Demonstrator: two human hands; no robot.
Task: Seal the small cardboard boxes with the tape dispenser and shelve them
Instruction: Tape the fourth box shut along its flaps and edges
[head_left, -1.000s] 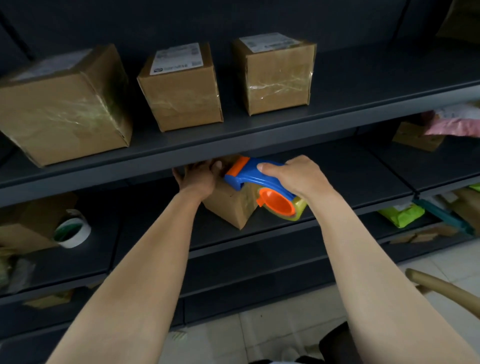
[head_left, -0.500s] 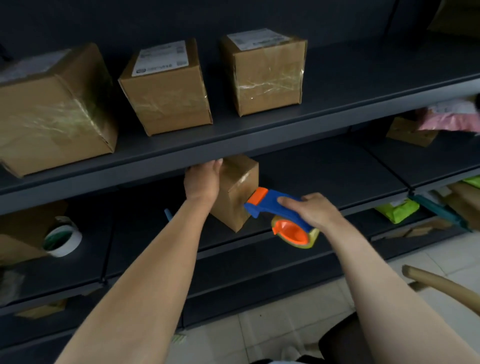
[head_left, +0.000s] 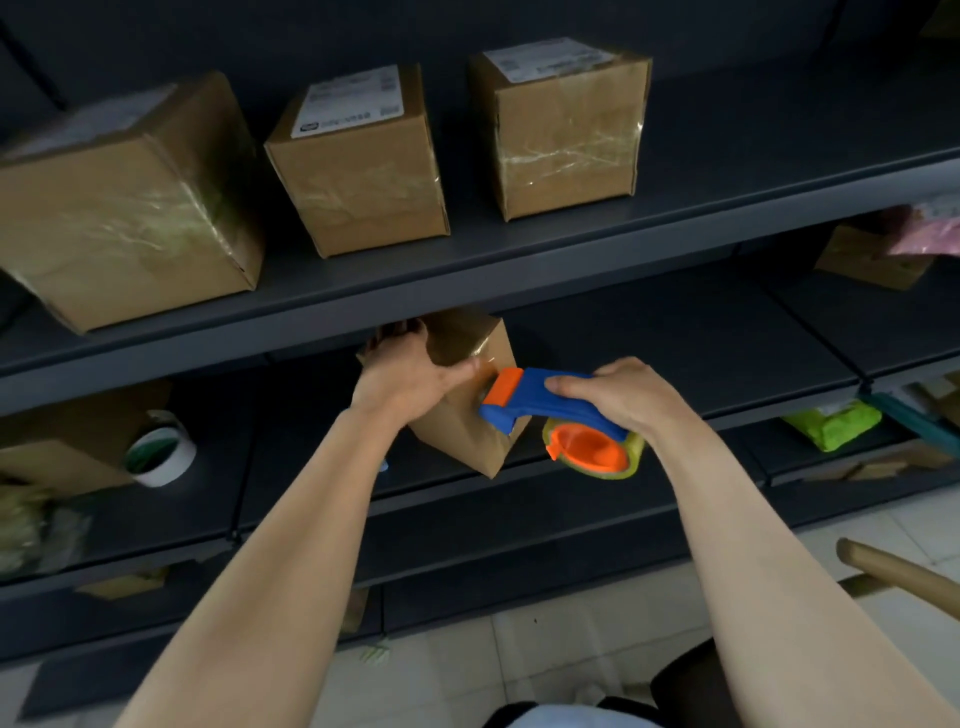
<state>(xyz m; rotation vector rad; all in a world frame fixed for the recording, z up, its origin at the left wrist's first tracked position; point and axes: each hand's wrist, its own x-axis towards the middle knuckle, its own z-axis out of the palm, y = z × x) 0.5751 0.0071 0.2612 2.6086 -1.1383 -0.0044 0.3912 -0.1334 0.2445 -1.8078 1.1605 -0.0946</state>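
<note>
Sealing in hand: the small cardboard box (head_left: 467, 421) is being taped. The orange nose of the tape dispenser (head_left: 540, 402) is laid against the box's right-hand face, and a glossy strip is seen there near the upper edge.
Left hand: the left hand (head_left: 405, 374) is wrapped over the top of the box, with the fingers curled behind the far edge and the thumb stretched along the near face. The box is gripped and kept tilted.
Right hand: the right hand (head_left: 618, 395) is closed round the blue handle of the dispenser. The tape roll (head_left: 597, 449) is carried beneath it.
Box position: the box is held under the lip of the upper shelf (head_left: 753, 171), tipped on a corner at the front of the middle shelf (head_left: 675, 332). Whether it rests on that shelf or is held just above it cannot be told.
Done: the left box (head_left: 130, 208), middle box (head_left: 358, 171) and right box (head_left: 566, 135) are stood in a row on the upper shelf. Shiny tape is seen across the front of each, so they are judged sealed and shelved.
Left: the strip on the held box has to be finished and cut, and the box then has to be shelved. Bare shelf is seen to the right of the row.
Unknown: whether more unsealed boxes wait cannot be told. A loose roll (head_left: 161, 449) is seen on the middle shelf at the left.
</note>
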